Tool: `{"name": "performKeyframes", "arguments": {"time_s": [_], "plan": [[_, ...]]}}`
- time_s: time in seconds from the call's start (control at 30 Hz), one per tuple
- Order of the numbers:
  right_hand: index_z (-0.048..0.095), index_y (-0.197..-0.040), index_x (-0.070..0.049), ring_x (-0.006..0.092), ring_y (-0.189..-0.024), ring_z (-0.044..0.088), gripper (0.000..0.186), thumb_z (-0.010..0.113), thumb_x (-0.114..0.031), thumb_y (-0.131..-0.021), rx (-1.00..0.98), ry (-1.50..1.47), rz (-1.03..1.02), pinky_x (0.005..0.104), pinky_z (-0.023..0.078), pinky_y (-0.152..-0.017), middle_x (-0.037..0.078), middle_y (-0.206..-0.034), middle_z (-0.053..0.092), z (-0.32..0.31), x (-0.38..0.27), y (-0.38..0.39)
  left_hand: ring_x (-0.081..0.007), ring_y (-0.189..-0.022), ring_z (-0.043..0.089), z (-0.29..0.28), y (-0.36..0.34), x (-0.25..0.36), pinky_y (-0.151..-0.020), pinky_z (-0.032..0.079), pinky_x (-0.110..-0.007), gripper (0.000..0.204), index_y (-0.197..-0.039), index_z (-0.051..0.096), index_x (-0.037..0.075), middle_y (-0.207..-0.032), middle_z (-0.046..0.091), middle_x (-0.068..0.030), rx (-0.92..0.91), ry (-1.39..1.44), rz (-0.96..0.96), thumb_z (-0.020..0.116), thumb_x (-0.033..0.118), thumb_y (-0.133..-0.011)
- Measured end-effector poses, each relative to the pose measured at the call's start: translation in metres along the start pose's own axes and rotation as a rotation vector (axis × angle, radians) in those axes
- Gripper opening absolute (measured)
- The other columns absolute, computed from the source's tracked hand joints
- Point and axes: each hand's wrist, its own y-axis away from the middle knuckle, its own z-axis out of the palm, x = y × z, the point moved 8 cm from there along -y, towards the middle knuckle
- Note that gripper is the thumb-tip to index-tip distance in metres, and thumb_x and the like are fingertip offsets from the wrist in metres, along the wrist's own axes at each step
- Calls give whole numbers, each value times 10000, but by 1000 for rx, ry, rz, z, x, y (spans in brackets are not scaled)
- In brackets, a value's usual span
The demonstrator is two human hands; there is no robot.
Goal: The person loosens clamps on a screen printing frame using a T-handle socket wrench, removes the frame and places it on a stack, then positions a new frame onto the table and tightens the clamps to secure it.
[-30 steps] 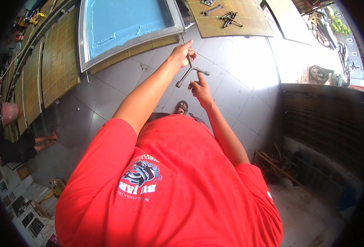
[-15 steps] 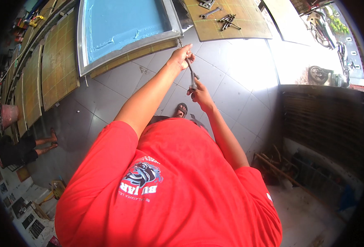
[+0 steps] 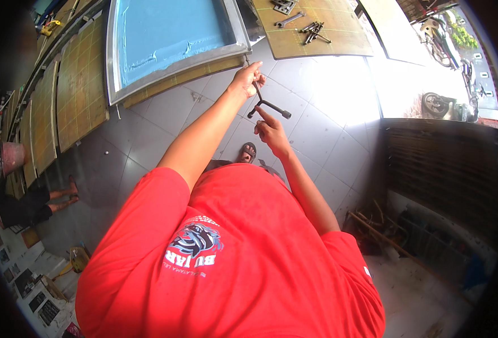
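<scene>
A dark Y-shaped socket wrench (image 3: 278, 108) runs from beside the near right corner of a metal-framed blue panel (image 3: 175, 34) toward me. My left hand (image 3: 248, 80) is closed around its shaft just below that corner. A thin bolt or rod (image 3: 246, 58) shows between the hand and the frame; its joint with the tool is hidden by the fingers. My right hand (image 3: 272, 135) grips nothing. Its index finger is stretched out against the hub of the wrench, the other fingers loosely curled.
On a yellowish board (image 3: 316, 45) at the far right lie a spanner (image 3: 290, 20), several dark bolts (image 3: 315, 32) and a metal block (image 3: 284, 7). More boards (image 3: 82, 79) line the left. Another person (image 3: 23, 205) is at the far left. Motorbikes (image 3: 446, 104) stand outside.
The wrench has turned about its shaft, so its arms now spread sideways. My right hand has let its arm go and straightened the index finger. My left hand stays in place.
</scene>
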Motion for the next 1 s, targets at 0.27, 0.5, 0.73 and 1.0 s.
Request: {"name": "performKeyframes", "arguments": {"time_s": [0.27, 0.5, 0.73, 1.0], "plan": [[496, -1127, -61, 149, -780, 567, 361, 461, -352, -916, 124, -1055, 207, 302, 473, -698, 84, -1015, 603, 20, 4, -5, -91, -445, 387, 2, 1, -2, -542, 460, -298, 258, -666, 447, 119, -512, 387, 21, -16, 48, -2, 683, 147, -768], [541, -981, -25, 115, -701, 572, 218, 514, -231, -914, 121, -1152, 144, 220, 495, -647, 57, -870, 627, -9, 33, -36, -113, -482, 420, 4, 7, -3, -625, 496, -305, 250, -666, 465, 104, -550, 413, 9, -110, 26, -24, 648, 172, -823], [506, -1020, -35, 93, -730, 533, 137, 494, -83, -892, 227, -929, -54, 221, 486, -678, 15, -827, 535, -11, -3, -25, -204, -749, 579, 7, 59, -26, -736, 506, -362, 171, -886, 489, 36, -804, 574, -87, -124, -252, -45, 444, 194, -935], [523, -1228, -53, 88, -798, 491, 458, 427, 33, -789, 32, -416, -254, 239, 439, -736, 5, -886, 507, 24, -50, 23, -246, -730, 595, 1, 38, -19, -730, 524, -414, 204, -889, 488, 4, -751, 575, -118, -103, -107, -142, 384, 170, -948]]}}
